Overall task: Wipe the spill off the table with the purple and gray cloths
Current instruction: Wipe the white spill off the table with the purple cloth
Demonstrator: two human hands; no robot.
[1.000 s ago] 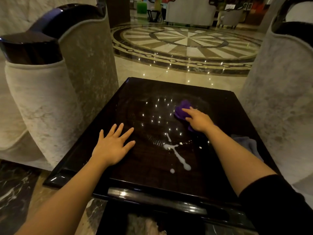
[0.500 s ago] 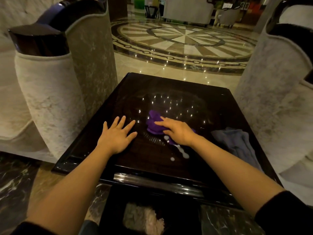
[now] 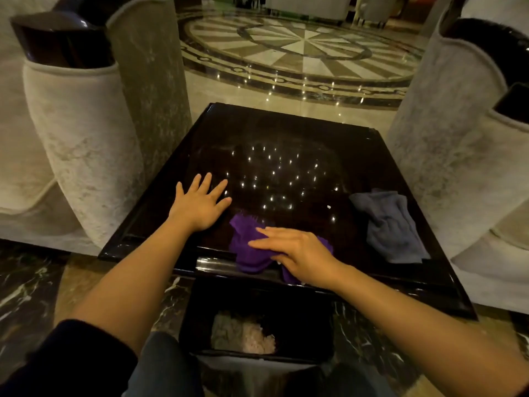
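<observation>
A glossy black square table (image 3: 286, 130) fills the middle of the view. My right hand (image 3: 303, 253) lies flat on the purple cloth (image 3: 249, 247), which is bunched at the table's near edge and hangs partly over it. Fingers spread, my left hand (image 3: 200, 204) rests flat on the tabletop to the left of the cloth and holds nothing. The gray cloth (image 3: 389, 224) lies crumpled near the right edge, apart from both hands. One small white speck (image 3: 329, 207) shows on the surface; no larger spill is visible.
A black bin (image 3: 257, 319) with crumpled paper inside stands on the floor under the table's near edge. Pale upholstered armchairs (image 3: 86, 144) with dark trim flank the table; the right one (image 3: 458, 167) sits close to the gray cloth. Patterned marble floor lies beyond.
My right hand has dragged the purple cloth from the far middle toward me across the white spill to the near edge. The white streak is no longer visible. The left hand stayed put.
</observation>
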